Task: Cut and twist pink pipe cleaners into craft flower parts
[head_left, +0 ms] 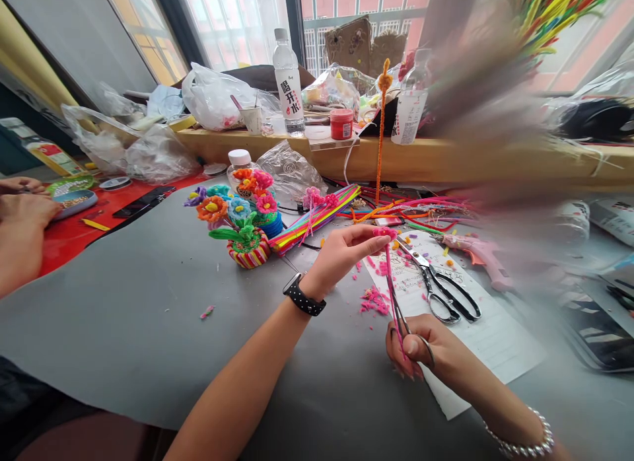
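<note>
Between the thumb and fingers of my left hand (347, 253) is a pink pipe cleaner flower (384, 232), with its long pink stem hanging toward my right hand. My right hand (413, 345) has its fingers in the loops of small scissors (397, 309), whose blades point up beside the stem. Whether the blades are apart is too small to tell. Pink fluff trimmings (375, 301) lie on the grey mat below. Larger black-handled scissors (448, 289) rest on a paper sheet (475, 362) just right of my hands.
Small pots of pipe cleaner flowers (249, 248) stand left of a pipe cleaner bundle (321, 216). A pink glue gun (483, 255) lies at the right. Bottles and bags line the wooden ledge (317, 154). Another person's hands (24, 210) are at far left. The right side is blurred.
</note>
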Motion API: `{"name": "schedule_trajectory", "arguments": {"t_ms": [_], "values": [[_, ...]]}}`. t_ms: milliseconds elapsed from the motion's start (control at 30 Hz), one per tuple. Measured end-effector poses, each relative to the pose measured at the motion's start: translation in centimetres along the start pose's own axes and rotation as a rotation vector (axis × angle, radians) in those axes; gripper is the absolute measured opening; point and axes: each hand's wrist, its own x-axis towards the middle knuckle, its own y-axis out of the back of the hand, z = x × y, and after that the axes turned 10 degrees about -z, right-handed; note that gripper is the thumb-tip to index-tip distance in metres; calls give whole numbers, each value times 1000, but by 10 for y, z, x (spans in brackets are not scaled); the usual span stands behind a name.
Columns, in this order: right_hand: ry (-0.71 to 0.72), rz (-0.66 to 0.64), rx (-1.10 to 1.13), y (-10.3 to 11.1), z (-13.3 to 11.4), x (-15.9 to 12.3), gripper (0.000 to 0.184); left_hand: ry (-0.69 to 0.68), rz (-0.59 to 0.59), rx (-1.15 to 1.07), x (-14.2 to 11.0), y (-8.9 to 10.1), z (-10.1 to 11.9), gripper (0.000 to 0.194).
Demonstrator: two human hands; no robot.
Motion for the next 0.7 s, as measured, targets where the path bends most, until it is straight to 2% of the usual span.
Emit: {"name": "schedule_trajectory", "arguments": {"t_ms": [500,600,700], "values": [[-65,95,-24,-1,0,0,58,-11,72,-21,0,-1,3,28],[-60,84,-35,-1,0,1,59,-23,76,-23,0,0,2,26],[-19,17,-47,-1,-2,1,61,-41,82,-47,1,2,-1,27]]}}
